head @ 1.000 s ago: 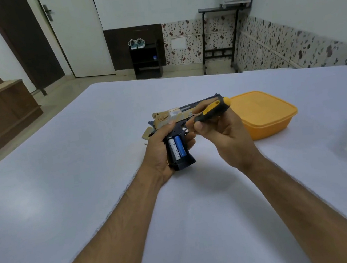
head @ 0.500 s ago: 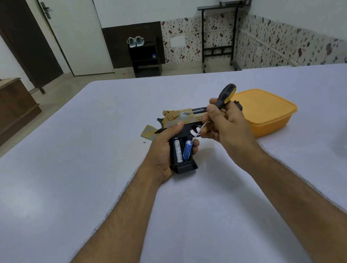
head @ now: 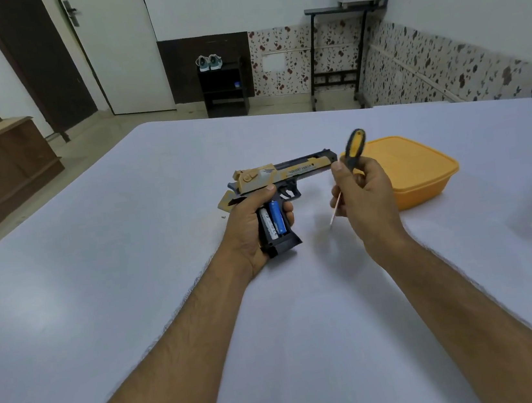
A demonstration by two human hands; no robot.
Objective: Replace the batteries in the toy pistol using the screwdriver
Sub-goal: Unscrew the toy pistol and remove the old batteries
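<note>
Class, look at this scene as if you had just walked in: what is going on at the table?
A person is working on a tan and black plastic toy pistol. The left hand grips its handle, where the open compartment shows a blue battery and a white battery. The right hand holds a black and yellow screwdriver clear of the toy, tip down. An orange lidded plastic box sits behind.

I saw even, soft indoor light, faint shadows below the right hand's fingers [head: 338, 171], mild motion blur, and wide-angle bending at the edges.
</note>
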